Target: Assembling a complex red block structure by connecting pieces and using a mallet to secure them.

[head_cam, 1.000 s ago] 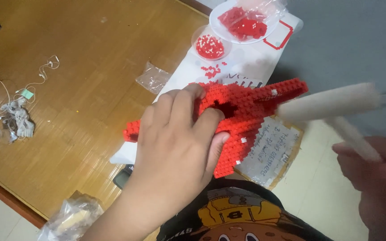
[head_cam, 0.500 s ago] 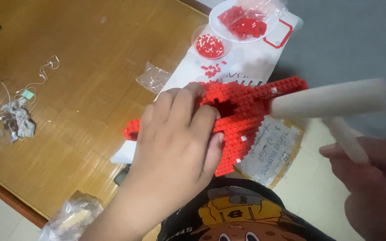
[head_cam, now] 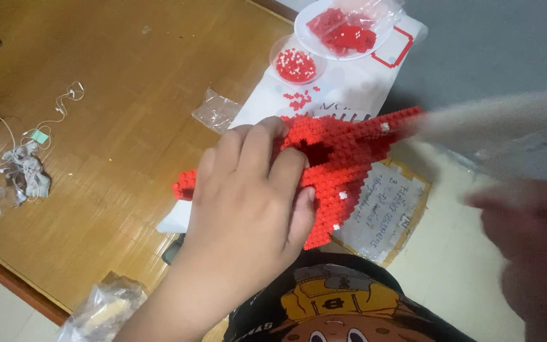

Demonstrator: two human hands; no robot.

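Red brick model (head_cam: 349, 158) — at the desk's (head_cam: 115, 145) right edge, on white sheet (head_cam: 349, 88); left hand (head_cam: 248, 202) spread flat upon it, fingers open; right hand (head_cam: 533, 253) blurred, grips pale tool (head_cam: 495, 123); two dishes of red pieces (head_cam: 343, 28) toward far edge.

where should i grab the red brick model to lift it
Judging by its flat, thin shape, grip the red brick model by its long upper-right edge, coming from the right; the left hand already covers its left half, and the narrow end looks fragile.
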